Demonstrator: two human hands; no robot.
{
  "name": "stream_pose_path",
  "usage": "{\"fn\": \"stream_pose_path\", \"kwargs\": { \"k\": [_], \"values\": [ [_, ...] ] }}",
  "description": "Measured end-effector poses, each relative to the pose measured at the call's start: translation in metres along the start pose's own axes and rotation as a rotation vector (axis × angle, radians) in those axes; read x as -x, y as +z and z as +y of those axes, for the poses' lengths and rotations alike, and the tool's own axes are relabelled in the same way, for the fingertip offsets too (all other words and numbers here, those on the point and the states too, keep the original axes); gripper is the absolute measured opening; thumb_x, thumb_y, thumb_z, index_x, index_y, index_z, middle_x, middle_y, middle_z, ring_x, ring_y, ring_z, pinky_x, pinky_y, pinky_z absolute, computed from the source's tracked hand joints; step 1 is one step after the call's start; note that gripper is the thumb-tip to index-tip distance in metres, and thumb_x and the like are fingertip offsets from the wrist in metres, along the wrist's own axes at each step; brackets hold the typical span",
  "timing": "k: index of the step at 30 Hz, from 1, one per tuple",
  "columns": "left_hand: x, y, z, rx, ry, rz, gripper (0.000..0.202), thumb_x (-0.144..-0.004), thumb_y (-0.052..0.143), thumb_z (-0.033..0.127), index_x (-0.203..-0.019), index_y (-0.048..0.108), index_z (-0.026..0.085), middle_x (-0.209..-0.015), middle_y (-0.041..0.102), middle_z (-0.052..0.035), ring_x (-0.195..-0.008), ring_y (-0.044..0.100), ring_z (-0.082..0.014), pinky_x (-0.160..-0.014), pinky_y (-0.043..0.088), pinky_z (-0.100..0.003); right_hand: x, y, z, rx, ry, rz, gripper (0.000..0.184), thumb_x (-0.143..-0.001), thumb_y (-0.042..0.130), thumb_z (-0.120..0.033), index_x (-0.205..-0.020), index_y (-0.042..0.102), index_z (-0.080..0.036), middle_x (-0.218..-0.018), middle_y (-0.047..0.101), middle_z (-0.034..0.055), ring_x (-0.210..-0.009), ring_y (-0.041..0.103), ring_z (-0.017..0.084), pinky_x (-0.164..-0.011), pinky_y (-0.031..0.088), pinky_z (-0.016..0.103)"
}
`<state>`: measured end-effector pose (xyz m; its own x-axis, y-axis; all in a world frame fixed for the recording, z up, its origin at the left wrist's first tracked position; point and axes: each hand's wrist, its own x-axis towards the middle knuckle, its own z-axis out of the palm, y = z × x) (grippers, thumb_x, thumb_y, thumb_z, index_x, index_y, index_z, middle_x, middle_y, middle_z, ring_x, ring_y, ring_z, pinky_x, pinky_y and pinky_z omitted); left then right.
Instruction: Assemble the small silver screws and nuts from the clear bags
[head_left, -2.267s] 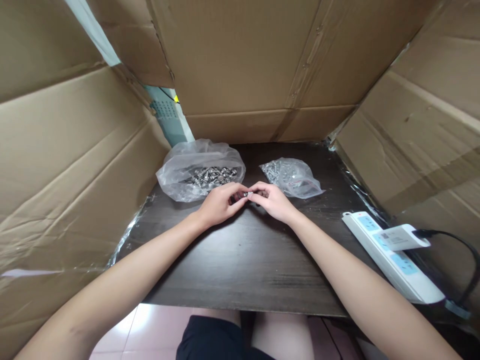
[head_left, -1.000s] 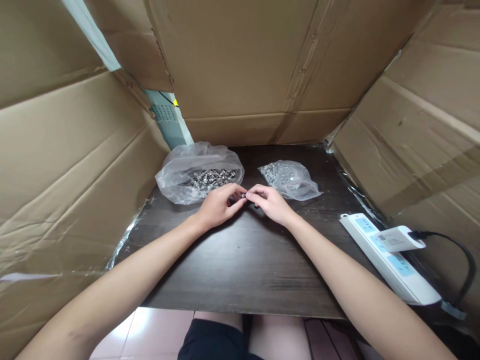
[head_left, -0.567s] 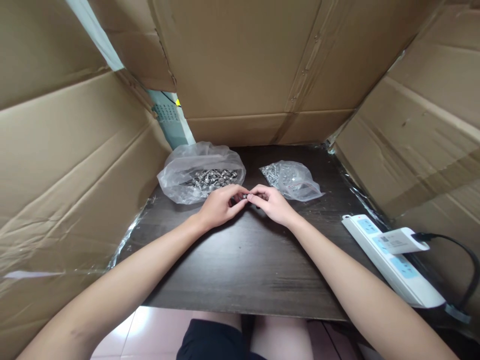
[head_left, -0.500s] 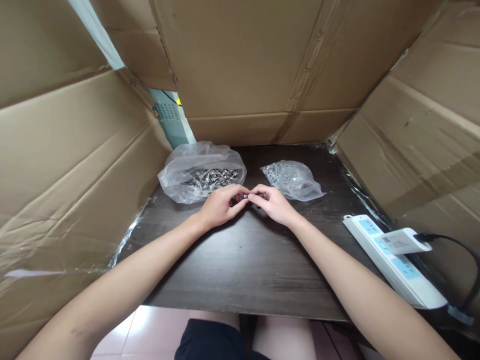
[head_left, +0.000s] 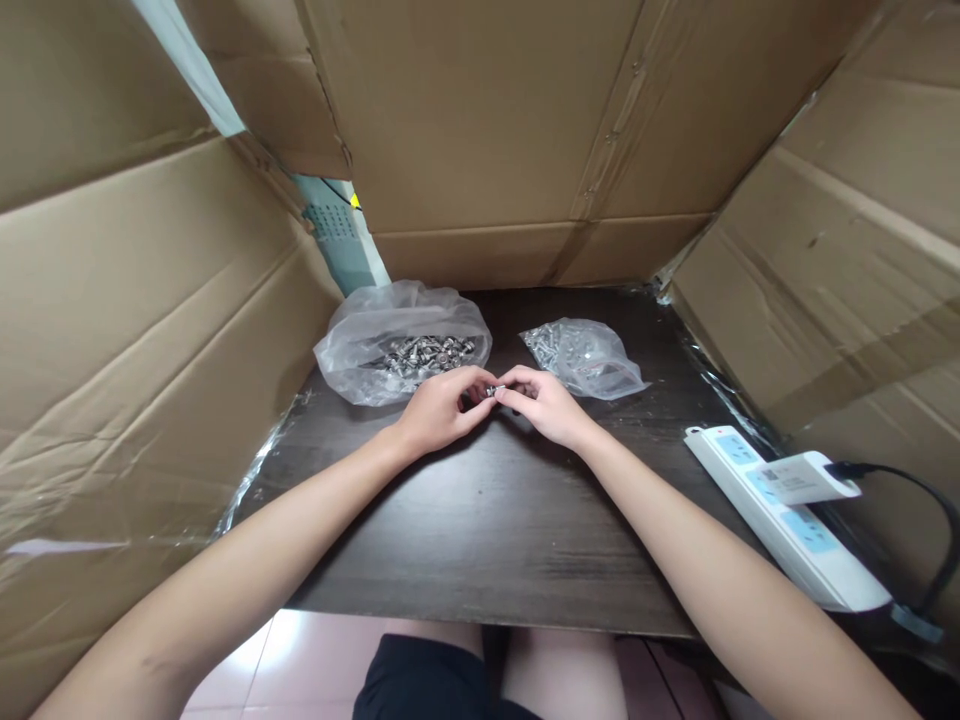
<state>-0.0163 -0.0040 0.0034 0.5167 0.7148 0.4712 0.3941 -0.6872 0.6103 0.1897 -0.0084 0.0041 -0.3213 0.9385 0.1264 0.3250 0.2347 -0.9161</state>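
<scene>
Over the middle of the dark table, my left hand [head_left: 442,408] and my right hand [head_left: 546,405] meet fingertip to fingertip. Both are closed in a pinch on a small shiny metal fastener [head_left: 493,391], mostly covered by the fingers, so its exact shape is unclear. Just beyond my left hand sits a clear plastic bag [head_left: 352,350], its mouth open, holding many metal fasteners [head_left: 431,355] with silver and dark parts. Behind my right hand lies a smaller clear bag [head_left: 611,365] with silver screws [head_left: 551,343] in it.
A white power strip [head_left: 795,520] lies at the table's right side, with a white adapter [head_left: 810,478] and black cable [head_left: 919,485] plugged in. Cardboard walls [head_left: 510,120] enclose the back and both sides. The table's front edge [head_left: 480,622] is near my lap.
Both hands stay in nearly the same place, still pinching. A little more of the shiny fastener shows between the fingertips. The bags have not been moved.
</scene>
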Motion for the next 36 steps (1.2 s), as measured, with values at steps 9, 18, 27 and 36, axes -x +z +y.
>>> {"fn": "stream_pose_path", "kwargs": {
  "k": [9, 18, 27, 36],
  "values": [
    [0.0000, 0.0002, -0.0004, 0.021, -0.013, 0.005, 0.015, -0.095, 0.063, 0.027, -0.106, 0.067, 0.019, -0.089, 0.073, -0.0026, -0.077, 0.068, -0.0139, -0.065, 0.053, -0.023, -0.0003, 0.0003, -0.0005, -0.040, 0.026, 0.010, 0.026, -0.084, 0.067, -0.043, -0.089, 0.074, -0.018, -0.090, 0.068, 0.0049, -0.074, 0.058, 0.017, -0.069, 0.047, 0.033],
    [0.0002, 0.0002, -0.0012, 0.008, 0.010, 0.002, 0.014, -0.095, 0.063, 0.026, -0.107, 0.068, 0.018, -0.088, 0.072, -0.0025, -0.077, 0.068, -0.0137, -0.067, 0.053, -0.023, -0.0008, 0.0003, 0.0028, -0.037, 0.020, 0.004, 0.028, -0.084, 0.069, -0.043, -0.094, 0.076, -0.018, -0.094, 0.069, 0.0061, -0.079, 0.062, 0.018, -0.074, 0.049, 0.034],
    [0.0013, -0.0010, -0.0048, -0.008, 0.055, -0.008, 0.019, -0.098, 0.062, 0.026, -0.112, 0.070, 0.017, -0.094, 0.072, -0.0045, -0.081, 0.067, -0.0140, -0.071, 0.054, -0.024, -0.0005, -0.0016, 0.0037, -0.038, 0.012, -0.007, 0.026, -0.085, 0.069, -0.042, -0.091, 0.076, -0.018, -0.092, 0.069, 0.0055, -0.081, 0.063, 0.019, -0.076, 0.050, 0.034],
    [0.0008, 0.0007, -0.0027, -0.008, 0.039, 0.006, 0.017, -0.095, 0.064, 0.023, -0.111, 0.068, 0.018, -0.091, 0.072, -0.0023, -0.078, 0.068, -0.0127, -0.070, 0.053, -0.023, -0.0009, -0.0016, 0.0030, -0.069, 0.019, -0.013, 0.025, -0.082, 0.072, -0.040, -0.093, 0.075, -0.018, -0.094, 0.069, 0.0060, -0.076, 0.060, 0.018, -0.072, 0.048, 0.034]
  ]
}}
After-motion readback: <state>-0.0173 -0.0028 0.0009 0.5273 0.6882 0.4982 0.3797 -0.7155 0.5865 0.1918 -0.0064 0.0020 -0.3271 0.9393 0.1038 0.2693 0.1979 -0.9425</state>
